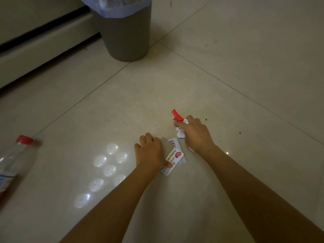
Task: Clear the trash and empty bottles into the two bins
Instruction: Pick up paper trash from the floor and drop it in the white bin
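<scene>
Head view: tiled floor (pixel 228 71); grey lined bin (pixel 125 32) stands well beyond both hands. Clear red-capped bottle (pixel 13 160) lies far left of the left hand (pixel 149 151), which pinches a printed wrapper (pixel 173 159). Right hand (pixel 197 135) grips crumpled red-and-white paper (pixel 178 123).

Ahead of you the bin (pixel 126 34) is plain grey, lined with a pale blue-white bag (pixel 115 6). The floor tiles (pixel 228 67) are glossy cream with thin dark grout lines. The bottle (pixel 12 165) at your left is clear with a red cap and what looks like a blue-and-white label, though it is blurred. The wrapper (pixel 173 156) is white with green and red print; the crumpled scrap (pixel 178 123) is red and white.
</scene>
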A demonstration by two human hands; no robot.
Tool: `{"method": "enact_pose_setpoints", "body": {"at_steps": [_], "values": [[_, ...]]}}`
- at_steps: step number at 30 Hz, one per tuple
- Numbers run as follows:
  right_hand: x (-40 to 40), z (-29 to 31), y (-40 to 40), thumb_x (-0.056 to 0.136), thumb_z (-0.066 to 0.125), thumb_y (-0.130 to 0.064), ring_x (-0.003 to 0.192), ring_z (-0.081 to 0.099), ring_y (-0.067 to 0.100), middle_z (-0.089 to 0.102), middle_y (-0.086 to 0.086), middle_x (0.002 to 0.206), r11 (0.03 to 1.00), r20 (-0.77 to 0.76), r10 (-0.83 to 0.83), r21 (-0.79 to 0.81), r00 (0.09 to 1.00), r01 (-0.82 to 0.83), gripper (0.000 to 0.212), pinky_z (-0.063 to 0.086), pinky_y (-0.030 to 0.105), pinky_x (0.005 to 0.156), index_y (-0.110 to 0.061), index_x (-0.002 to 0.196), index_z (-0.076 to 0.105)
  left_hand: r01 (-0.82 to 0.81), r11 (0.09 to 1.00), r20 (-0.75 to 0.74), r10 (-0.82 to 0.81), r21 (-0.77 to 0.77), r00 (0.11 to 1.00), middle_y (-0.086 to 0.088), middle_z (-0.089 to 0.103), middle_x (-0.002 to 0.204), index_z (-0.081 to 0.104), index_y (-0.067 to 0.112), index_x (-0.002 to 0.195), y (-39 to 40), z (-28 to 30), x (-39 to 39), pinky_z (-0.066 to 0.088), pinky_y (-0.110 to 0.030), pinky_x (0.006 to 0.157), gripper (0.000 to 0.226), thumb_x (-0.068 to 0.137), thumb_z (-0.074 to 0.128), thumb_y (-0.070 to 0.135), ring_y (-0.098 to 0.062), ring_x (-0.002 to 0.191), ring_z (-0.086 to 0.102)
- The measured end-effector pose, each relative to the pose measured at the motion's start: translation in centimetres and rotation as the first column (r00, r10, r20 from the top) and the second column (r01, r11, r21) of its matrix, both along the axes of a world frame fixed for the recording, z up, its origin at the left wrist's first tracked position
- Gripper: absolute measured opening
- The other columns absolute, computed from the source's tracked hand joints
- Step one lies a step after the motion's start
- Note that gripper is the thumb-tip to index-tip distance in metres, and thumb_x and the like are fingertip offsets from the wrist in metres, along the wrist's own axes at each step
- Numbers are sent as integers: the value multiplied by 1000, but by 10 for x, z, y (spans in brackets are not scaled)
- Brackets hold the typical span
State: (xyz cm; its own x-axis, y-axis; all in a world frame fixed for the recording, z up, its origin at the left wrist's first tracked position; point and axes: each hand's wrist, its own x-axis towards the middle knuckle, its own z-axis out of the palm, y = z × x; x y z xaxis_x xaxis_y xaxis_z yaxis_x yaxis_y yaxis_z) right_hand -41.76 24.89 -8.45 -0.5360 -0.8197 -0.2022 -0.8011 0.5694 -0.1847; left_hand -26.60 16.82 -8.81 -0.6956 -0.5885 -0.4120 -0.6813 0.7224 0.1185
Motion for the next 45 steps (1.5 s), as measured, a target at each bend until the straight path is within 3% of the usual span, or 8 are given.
{"method": "enact_pose_setpoints", "body": {"at_steps": [5,9,14,17,21,25,35,45], "values": [[19,6,-2,81,68,-8,88,56,33,55,12,114,999,-99,44,-22,994,-47,40,48,36,67,-23,118,63,62,997,-312,-70,-35,948,1,44,133,52,21,123,-15,20,31,31,-37,103,46,85,62,43,-18,120,39],[40,16,-18,57,86,-4,61,57,29,61,11,89,991,-156,117,-49,981,-125,43,41,28,45,-21,94,70,151,956,-531,-266,-250,804,2,66,105,67,21,92,-51,65,72,41,-47,94,15,79,74,21,-22,100,62],[91,69,-68,56,78,8,63,55,29,61,12,93,936,-255,275,-149,927,-319,67,34,25,42,-21,115,65,268,813,-424,-515,-516,745,-4,71,99,70,16,88,-109,116,140,44,-52,93,12,77,74,21,-26,100,67],[124,104,-101,65,73,8,64,55,27,62,12,96,870,-328,347,-237,879,-432,73,35,26,43,-23,130,57,279,748,-351,-561,-602,750,-6,72,100,70,16,91,-138,142,183,44,-51,94,15,77,76,19,-27,100,67],[164,150,-135,71,73,1,70,57,23,63,8,100,793,-403,379,-322,833,-517,78,27,24,46,-21,140,44,317,651,-261,-631,-690,730,-5,71,94,65,17,99,-166,175,241,44,-49,95,28,74,77,11,-22,78,70],[199,185,-165,77,66,0,67,52,20,60,5,96,706,-460,398,-399,794,-585,80,35,27,41,-24,146,33,345,529,-171,-702,-776,691,-6,71,94,57,17,110,-186,216,298,43,-52,96,34,76,65,15,-21,75,70],[326,258,-238,84,65,-6,75,58,22,61,4,99,491,-559,506,-440,657,-752,71,51,35,49,-23,145,33,129,452,-152,-535,-883,831,-9,69,107,52,17,117,-215,282,423,41,-52,97,41,79,65,9,-26,79,69],[445,297,-289,89,61,-17,78,59,25,60,8,103,386,-563,552,-481,614,-788,49,53,39,51,-18,135,46,-80,333,-223,-418,-940,881,-5,71,96,64,19,107,-241,300,508,34,-55,103,23,86,61,10,-23,77,69]]}}
